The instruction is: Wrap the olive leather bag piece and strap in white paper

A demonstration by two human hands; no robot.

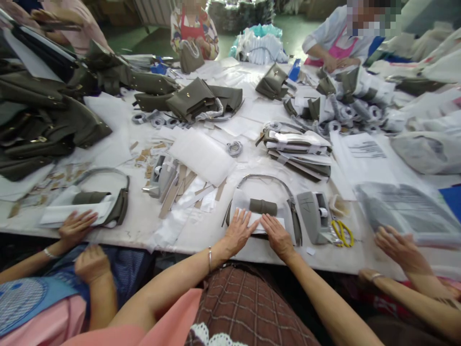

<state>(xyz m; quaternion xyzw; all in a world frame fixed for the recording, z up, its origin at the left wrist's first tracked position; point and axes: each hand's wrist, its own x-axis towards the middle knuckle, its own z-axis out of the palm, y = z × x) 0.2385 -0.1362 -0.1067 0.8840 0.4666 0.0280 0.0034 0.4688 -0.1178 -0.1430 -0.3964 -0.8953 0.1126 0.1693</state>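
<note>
A white paper-wrapped bag piece (256,218) with one olive-grey rolled handle and one thin curved strap lies at the near table edge, at six o'clock. The left hand (238,231) and right hand (277,235) both press flat on it, fingers outstretched and slightly spread, clamped on nothing. At three o'clock sit one grey tape dispenser (313,211) and one pair of yellow scissors (343,232); at nine o'clock one co-worker's hand (76,226) rests on a second wrapped bag (90,204).

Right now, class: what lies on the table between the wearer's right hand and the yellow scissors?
In the head view, a grey tape dispenser lies between the right hand and the yellow scissors.
</note>
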